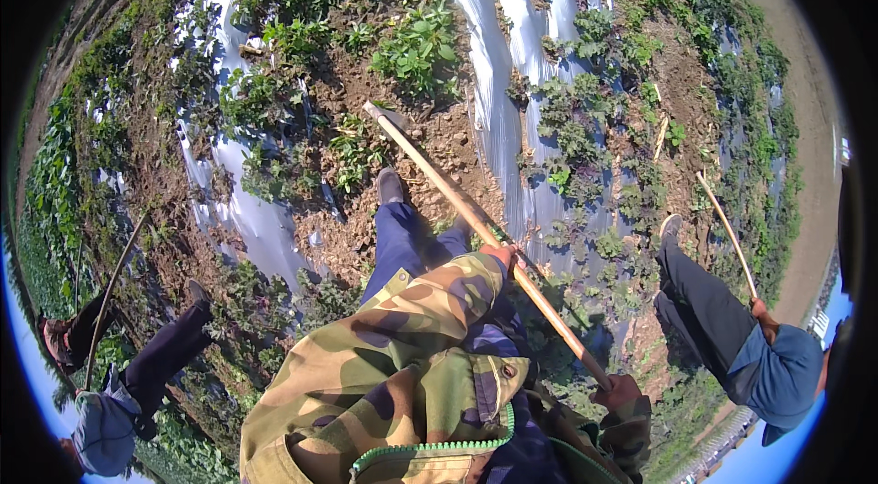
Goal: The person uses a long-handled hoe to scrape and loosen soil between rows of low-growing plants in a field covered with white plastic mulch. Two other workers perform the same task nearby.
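Note:
A long wooden handle of a hoe (439, 175) slants across the view in front of me. My left hand (504, 256), its arm in a camouflage sleeve, is closed around the middle of the handle. Near the handle's rear end my right hand (617, 391) grips it as well. The far end lies over bare soil (446, 134) between two planted rows. A thin greyish blade (399, 118) shows there, blurred. Beyond it grows a leafy green weed clump (420, 49); smaller weeds (351, 155) stand just left of the handle's far end, close to my shoe (389, 186).
Silvery plastic mulch film (490, 86) runs along the right row, torn film (254, 223) along the left. Curly, purplish leafy plants (576, 127) grow through it. A co-worker (713, 319) with a long-handled tool stands at right, another person (158, 360) at left.

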A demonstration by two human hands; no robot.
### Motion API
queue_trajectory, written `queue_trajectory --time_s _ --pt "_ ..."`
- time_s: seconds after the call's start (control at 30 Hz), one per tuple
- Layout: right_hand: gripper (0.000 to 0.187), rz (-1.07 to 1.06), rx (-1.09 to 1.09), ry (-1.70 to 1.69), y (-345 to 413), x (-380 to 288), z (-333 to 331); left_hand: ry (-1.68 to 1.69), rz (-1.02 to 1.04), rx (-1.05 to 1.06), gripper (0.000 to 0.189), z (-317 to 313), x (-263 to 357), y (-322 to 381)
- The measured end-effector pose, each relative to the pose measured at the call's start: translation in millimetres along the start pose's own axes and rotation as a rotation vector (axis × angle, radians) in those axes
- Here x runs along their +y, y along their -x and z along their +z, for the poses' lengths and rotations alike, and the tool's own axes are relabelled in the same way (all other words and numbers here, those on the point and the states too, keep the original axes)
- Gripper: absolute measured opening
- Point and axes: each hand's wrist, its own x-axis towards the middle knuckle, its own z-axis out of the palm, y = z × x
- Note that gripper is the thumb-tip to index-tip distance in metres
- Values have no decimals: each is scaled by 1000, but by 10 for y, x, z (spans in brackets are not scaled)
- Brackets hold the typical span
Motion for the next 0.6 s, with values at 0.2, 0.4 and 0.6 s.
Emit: queue_trajectory --time_s 0.2,0.4,0.6 --pt "28 -75 111 96 -508 -443 514 27 210 187 16 -439 459 -211" --pt "37 -62 149 109 -448 -539 799 -304 167 273 20 -477 414 -468" --pt "29 75 69 -6 123 176 193 -226 80 36 20 250 -385 -326"
